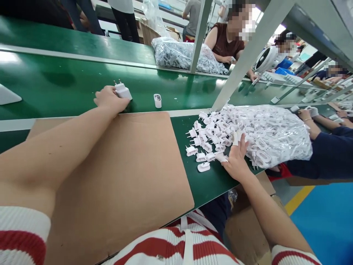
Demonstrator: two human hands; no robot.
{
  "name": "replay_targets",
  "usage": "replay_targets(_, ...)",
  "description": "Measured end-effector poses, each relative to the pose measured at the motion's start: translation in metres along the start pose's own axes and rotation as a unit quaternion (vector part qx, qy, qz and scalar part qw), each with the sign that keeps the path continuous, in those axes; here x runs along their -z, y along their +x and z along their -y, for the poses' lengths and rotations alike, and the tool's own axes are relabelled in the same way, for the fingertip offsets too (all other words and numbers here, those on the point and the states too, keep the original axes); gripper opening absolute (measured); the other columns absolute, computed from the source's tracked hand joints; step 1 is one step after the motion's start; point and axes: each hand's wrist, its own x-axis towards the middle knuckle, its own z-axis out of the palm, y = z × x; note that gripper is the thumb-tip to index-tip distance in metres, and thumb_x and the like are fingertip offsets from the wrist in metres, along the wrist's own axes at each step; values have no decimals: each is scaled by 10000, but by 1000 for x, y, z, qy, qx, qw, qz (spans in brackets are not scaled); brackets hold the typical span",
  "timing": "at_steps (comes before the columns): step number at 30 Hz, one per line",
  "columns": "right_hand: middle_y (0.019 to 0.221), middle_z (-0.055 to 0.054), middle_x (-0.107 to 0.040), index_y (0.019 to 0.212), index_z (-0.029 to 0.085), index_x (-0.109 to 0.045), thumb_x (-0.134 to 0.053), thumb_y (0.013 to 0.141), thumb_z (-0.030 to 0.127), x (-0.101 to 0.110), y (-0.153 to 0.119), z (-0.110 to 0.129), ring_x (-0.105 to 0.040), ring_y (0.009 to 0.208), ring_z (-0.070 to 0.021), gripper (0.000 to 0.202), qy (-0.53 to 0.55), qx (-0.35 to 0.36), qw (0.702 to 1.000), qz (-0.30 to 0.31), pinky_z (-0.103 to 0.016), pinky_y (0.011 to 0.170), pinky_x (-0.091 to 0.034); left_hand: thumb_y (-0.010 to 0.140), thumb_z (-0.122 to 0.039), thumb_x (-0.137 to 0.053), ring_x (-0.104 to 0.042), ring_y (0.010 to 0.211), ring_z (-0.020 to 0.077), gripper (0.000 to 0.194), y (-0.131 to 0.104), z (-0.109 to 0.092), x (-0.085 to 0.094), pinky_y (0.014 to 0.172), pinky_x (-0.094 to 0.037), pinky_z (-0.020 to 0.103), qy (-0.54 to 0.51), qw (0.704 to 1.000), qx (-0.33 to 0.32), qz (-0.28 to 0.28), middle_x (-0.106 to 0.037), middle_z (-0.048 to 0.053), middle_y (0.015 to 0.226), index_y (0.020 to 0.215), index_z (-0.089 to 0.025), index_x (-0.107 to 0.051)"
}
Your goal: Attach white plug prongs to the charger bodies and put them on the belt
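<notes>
My left hand (109, 98) reaches out over the green belt, its fingers closed around a white plug charger (123, 91) with two prongs pointing up. To the right of it, a white charger housing (157, 101) with its inside showing lies on the belt. At the pile of white plug end caps with pins (205, 138), my right hand (236, 160) has its fingers spread. White wraps cover some of its fingertips. The fingers touch or hover just over the caps; I cannot tell which. Behind that hand, more caps fill a clear plastic bag (278, 132).
A flat cardboard sheet (132, 165) covers the bench before me. A slanted metal post (239, 62) rises by the pile. Across the belt (68, 88) lie another full bag (179, 55) and a co-worker (224, 40). Another person's sleeve (328, 154) is at right.
</notes>
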Motion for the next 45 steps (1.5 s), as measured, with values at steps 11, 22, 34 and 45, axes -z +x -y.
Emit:
replay_targets(11, 1255, -177, -760, 1249, 137, -727, -556, 869, 118, 5, 167, 77, -625, 1310, -351, 417, -6, -56, 991, 124, -572, 1274, -244, 899, -509, -760, -515, 1328, 417, 639, -29, -64, -74, 1094, -363, 502, 123, 991, -45, 15, -625, 230, 1413, 1352, -89, -600)
replay_targets(22, 1106, -61, -669, 1190, 209, -643, -786, 771, 245, 22, 157, 85, -699, 944, -207, 444, 393, -37, 918, 26, -362, 856, -593, 954, -504, -647, -641, 1180, 312, 407, -125, -60, -49, 1019, -492, 410, -52, 958, -259, 111, -773, 82, 1243, 1211, -212, -768)
replay_targets(34, 852, -10, -728, 922, 208, -791, -933, 733, 492, 24, 119, 103, -640, 658, -98, 369, 697, -159, 676, 180, -232, 570, -562, 893, -505, -756, -664, 1056, 271, 445, -169, -45, -59, 989, -507, 409, -97, 925, -310, 197, -760, 90, 1158, 1211, -196, -725)
replay_targets(45, 816, 17, -655, 764, 237, -756, -973, 710, 318, 26, 108, 122, -678, 637, -134, 238, 623, -93, 772, 86, -276, 533, -582, 930, -429, -735, -686, 982, 235, 272, -162, -44, -58, 963, -507, 372, -117, 909, -330, 225, -798, 45, 1062, 1105, -221, -754)
